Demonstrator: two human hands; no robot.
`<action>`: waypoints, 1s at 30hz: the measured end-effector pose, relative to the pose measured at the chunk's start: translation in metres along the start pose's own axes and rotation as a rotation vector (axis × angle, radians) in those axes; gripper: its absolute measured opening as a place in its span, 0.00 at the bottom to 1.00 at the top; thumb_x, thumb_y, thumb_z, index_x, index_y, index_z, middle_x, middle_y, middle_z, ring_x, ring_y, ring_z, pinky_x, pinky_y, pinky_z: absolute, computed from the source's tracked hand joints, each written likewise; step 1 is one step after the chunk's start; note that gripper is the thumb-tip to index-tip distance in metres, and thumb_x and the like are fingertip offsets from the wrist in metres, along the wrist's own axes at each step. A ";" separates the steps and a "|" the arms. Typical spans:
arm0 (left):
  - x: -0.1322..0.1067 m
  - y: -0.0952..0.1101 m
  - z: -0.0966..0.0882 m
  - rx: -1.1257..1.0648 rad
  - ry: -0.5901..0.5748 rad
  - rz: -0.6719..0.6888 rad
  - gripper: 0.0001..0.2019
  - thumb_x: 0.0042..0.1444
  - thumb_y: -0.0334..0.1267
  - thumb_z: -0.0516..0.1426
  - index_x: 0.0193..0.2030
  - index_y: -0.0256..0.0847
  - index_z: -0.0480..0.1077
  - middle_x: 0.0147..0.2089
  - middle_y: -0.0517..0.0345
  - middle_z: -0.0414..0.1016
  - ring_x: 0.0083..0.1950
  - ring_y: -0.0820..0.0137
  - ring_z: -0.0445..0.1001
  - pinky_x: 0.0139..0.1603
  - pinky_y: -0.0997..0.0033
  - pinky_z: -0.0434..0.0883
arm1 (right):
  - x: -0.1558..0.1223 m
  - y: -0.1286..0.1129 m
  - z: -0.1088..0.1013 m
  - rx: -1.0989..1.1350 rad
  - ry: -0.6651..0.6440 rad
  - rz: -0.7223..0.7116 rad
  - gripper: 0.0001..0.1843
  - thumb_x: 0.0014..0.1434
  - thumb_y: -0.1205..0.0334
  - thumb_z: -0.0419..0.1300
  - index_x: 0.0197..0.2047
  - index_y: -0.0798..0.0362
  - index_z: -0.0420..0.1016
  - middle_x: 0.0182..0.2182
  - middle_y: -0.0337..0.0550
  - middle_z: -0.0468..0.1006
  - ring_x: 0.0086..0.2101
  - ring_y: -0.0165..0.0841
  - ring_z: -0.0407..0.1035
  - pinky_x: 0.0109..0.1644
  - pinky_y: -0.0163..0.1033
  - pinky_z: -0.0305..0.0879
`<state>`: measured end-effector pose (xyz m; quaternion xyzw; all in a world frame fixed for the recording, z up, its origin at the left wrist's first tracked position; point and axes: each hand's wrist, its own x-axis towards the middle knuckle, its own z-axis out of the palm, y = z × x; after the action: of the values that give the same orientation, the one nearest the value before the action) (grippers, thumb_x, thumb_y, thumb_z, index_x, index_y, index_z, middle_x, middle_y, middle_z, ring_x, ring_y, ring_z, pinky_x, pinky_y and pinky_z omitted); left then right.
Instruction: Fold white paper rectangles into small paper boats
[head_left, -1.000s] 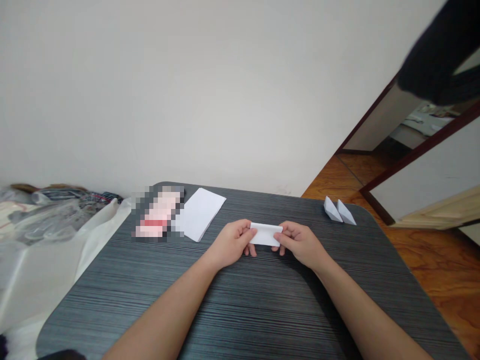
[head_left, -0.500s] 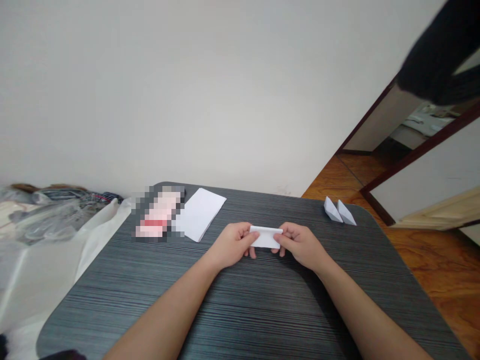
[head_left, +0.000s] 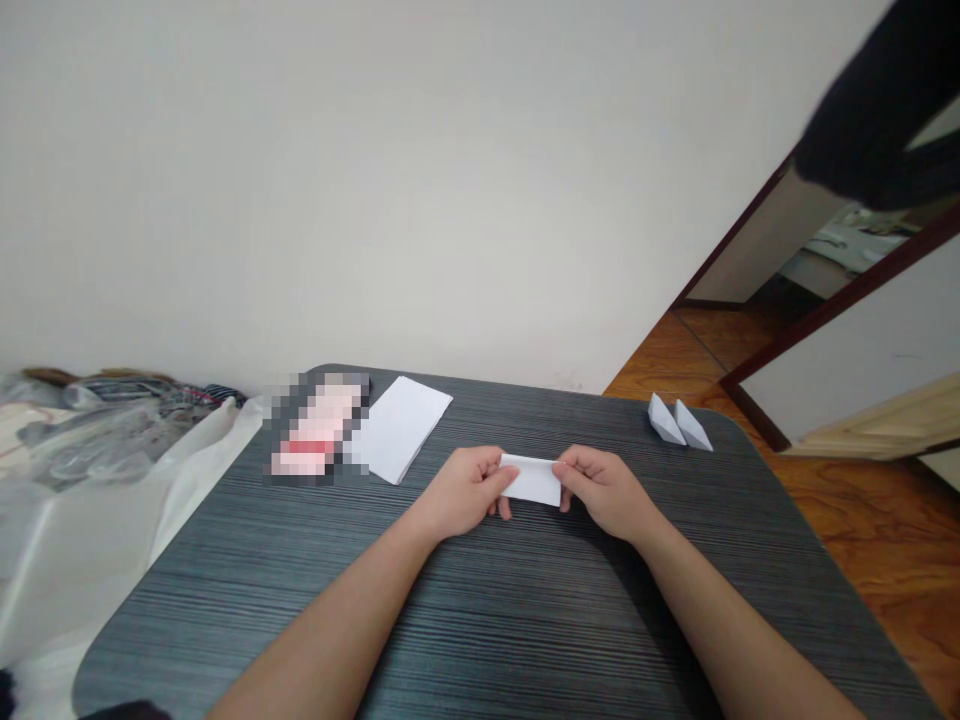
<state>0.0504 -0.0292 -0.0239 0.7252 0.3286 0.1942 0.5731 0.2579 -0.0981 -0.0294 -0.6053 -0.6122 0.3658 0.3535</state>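
Between my two hands is a small folded piece of white paper (head_left: 534,481), held level just over the dark table (head_left: 517,620). My left hand (head_left: 476,488) pinches its left end, thumb on top and fingers curled behind. At the opposite end my right hand (head_left: 600,488) grips the upper right corner between thumb and fingers. The paper's lower right corner shows free of the thumb. Two folded white paper boats (head_left: 666,420) stand side by side at the table's far right.
A stack of white paper sheets (head_left: 405,425) lies at the back left. Beside it is a blurred-out pinkish object (head_left: 319,425). Clear plastic bags (head_left: 112,430) are heaped left of the table. A white wall (head_left: 450,200) rises behind, and a wooden floor (head_left: 862,510) shows at right.
My right thumb has shifted up toward the paper's top right corner, exposing more of its right end. The paper's right side tilts slightly lower. My left hand stays nearly still.
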 end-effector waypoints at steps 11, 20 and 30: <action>-0.001 0.000 0.000 -0.012 -0.021 -0.014 0.15 0.58 0.45 0.49 0.26 0.38 0.64 0.20 0.59 0.72 0.21 0.75 0.67 0.23 0.78 0.60 | 0.000 -0.001 0.000 0.033 -0.009 -0.018 0.14 0.62 0.58 0.52 0.28 0.52 0.70 0.19 0.38 0.75 0.22 0.31 0.69 0.33 0.36 0.63; 0.000 -0.001 0.000 -0.045 -0.009 -0.032 0.14 0.58 0.45 0.50 0.27 0.37 0.64 0.20 0.59 0.72 0.21 0.75 0.67 0.23 0.78 0.61 | 0.000 0.000 0.002 0.101 -0.014 0.018 0.14 0.62 0.56 0.50 0.28 0.53 0.69 0.19 0.38 0.75 0.22 0.31 0.70 0.30 0.35 0.64; 0.002 -0.002 0.001 -0.166 -0.043 -0.003 0.10 0.56 0.42 0.53 0.35 0.36 0.67 0.24 0.59 0.72 0.24 0.74 0.69 0.24 0.77 0.63 | 0.000 -0.006 0.000 -0.047 0.021 -0.054 0.16 0.62 0.60 0.50 0.25 0.52 0.69 0.21 0.38 0.74 0.24 0.31 0.69 0.32 0.36 0.62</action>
<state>0.0520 -0.0280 -0.0258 0.6788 0.3000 0.2041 0.6384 0.2551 -0.0983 -0.0243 -0.6004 -0.6331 0.3355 0.3553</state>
